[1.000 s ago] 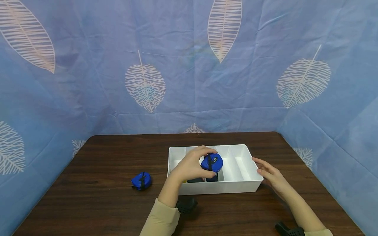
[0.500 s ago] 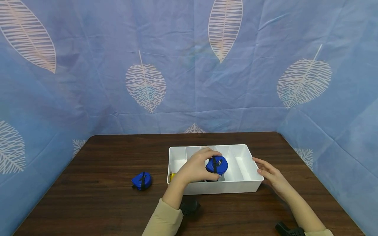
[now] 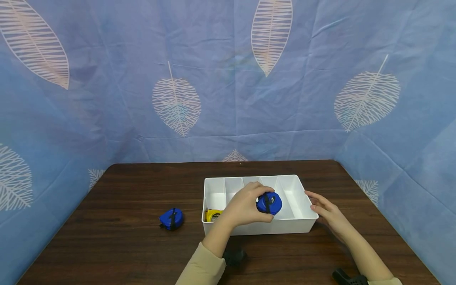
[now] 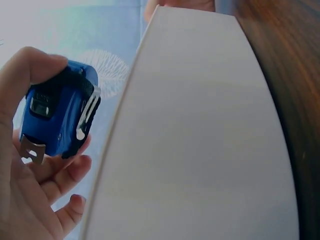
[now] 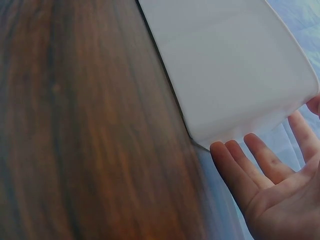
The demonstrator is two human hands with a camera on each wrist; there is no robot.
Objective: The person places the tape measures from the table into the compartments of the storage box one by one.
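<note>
In the head view, my left hand [image 3: 245, 206] grips a blue tape measure [image 3: 271, 203] between thumb and fingers, over the middle of a white divided tray [image 3: 288, 227]. The left wrist view shows its metal end hook, belt clip and black strap. My right hand [image 3: 330, 213] is at the tray's right end, fingers extended, fingertips right at the end wall in the right wrist view. A yellow tape measure [image 3: 213, 215] lies in the tray's leftmost compartment. My left hand hides part of the middle compartments.
Another blue tape measure [image 3: 171, 219] with a black strap lies on the dark wooden table [image 3: 135, 253], left of the tray. A blue curtain [image 3: 228, 99] with leaf patterns hangs around the table's back and sides.
My left hand has moved right and slightly nearer, carrying the blue tape measure along the tray. The yellow tape measure has come into fuller view. My right hand stays in place.
</note>
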